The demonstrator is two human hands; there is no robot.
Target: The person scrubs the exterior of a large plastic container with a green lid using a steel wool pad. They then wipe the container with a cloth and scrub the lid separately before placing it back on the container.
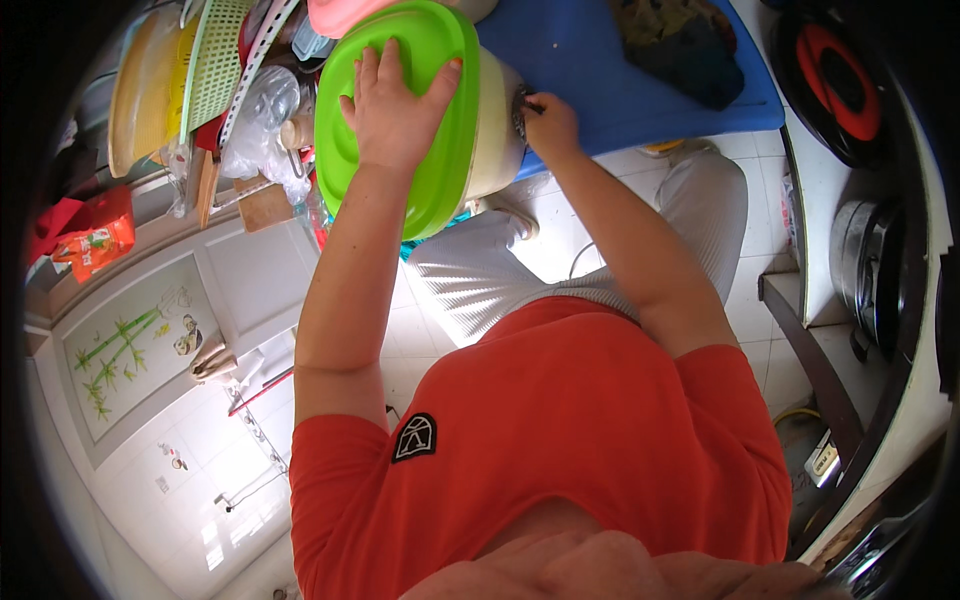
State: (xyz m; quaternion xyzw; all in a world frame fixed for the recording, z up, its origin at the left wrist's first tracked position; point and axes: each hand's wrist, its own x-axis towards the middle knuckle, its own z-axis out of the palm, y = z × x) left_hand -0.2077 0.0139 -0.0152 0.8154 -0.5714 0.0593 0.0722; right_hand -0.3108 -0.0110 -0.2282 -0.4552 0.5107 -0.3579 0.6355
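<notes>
A cream bin (490, 155) with a bright green lid (443, 185) stands tilted at the near left end of a blue tabletop (610, 95). Flat on the lid lies my left hand (398, 118), fingers spread and thumb out to the right. My right hand (552, 130) is closed at the bin's right side. Its fingers pinch a small dark scrubber-like pad (519, 113) against the cream wall; its exact kind is hard to make out.
A crumpled dark cloth (690, 55) lies on the blue table. Baskets, including a pale green one (215, 70), and plastic bags (262, 125) crowd the left. On the right, a black-and-red pan (835, 75) and metal pots (868, 270) sit on shelves.
</notes>
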